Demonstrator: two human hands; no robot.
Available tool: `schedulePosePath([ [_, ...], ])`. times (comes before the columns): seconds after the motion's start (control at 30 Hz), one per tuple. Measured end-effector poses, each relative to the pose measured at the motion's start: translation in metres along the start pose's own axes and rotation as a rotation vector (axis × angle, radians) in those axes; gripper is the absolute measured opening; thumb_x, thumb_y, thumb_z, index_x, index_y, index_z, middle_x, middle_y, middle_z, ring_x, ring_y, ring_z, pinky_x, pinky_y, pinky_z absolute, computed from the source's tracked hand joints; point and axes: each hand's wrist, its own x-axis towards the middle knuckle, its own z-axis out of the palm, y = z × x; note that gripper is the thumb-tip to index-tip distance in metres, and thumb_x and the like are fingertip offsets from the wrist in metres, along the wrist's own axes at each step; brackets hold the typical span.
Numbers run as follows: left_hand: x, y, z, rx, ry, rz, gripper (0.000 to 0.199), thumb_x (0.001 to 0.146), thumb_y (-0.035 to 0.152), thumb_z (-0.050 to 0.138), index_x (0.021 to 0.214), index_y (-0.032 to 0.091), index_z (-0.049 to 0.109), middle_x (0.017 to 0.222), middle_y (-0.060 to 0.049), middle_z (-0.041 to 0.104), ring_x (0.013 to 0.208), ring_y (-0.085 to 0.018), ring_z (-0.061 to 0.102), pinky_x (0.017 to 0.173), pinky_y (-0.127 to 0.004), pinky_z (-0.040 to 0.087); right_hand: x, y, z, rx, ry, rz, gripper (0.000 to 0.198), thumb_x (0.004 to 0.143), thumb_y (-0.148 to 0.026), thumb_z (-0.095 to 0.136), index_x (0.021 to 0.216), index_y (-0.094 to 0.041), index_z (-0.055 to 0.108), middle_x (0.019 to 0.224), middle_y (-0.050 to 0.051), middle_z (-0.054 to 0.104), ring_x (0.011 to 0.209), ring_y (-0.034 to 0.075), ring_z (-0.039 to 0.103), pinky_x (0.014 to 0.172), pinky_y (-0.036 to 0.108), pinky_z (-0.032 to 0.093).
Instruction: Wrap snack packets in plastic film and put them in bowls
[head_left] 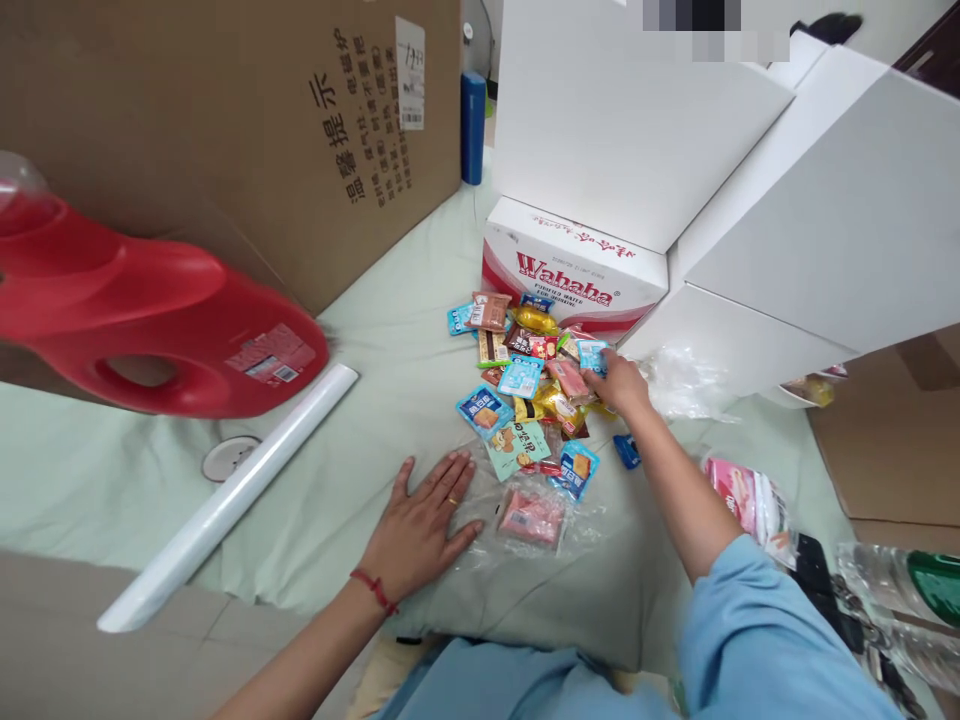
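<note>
My left hand [424,525] lies flat with fingers spread, its fingertips and thumb on the edge of a clear plastic bag [480,540]. Inside that bag sits a pink snack packet [532,515]. At the right side of the snack pile, my right hand [619,385] has its fingers closed on a light-blue snack packet [592,355]; the fingertips are partly hidden. Just left of those fingers is another pink packet [568,380]. Around them lie a green packet [517,448], dark-blue packets [485,411] and gold-wrapped snacks [559,405].
A red-and-white Wahaha carton [577,270] stands behind the pile, beside white boxes [810,200]. To the left are a big brown carton [225,120], a red jug [172,310] and a white roll [232,500]. Plastic bottles [900,580] lie at the right.
</note>
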Motion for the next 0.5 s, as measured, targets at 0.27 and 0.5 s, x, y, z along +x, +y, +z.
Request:
schedulePosePath([
  [0.27, -0.001, 0.000, 0.003, -0.029, 0.020, -0.005, 0.075, 0.101, 0.058, 0.042, 0.164, 0.023, 0.025, 0.164, -0.014, 0.039, 0.149, -0.032, 0.043, 0.127, -0.062, -0.001, 0.006, 0.051, 0.003, 0.151, 0.257, 0.169, 0.061, 0.082, -0.024, 0.060, 0.142, -0.017, 0.055, 0.128, 0.017, 0.064, 0.111, 0.031, 0.063, 0.097, 0.044, 0.050],
  [0.5, -0.001, 0.000, 0.003, -0.028, 0.043, 0.007, 0.075, 0.101, 0.057, 0.043, 0.165, 0.023, 0.023, 0.164, -0.014, 0.039, 0.149, -0.032, 0.044, 0.127, -0.063, 0.001, 0.002, 0.063, -0.007, 0.177, 0.257, 0.122, 0.049, 0.083, -0.024, 0.054, 0.130, -0.012, 0.065, 0.124, 0.018, 0.066, 0.112, 0.032, 0.058, 0.099, 0.046, 0.047],
])
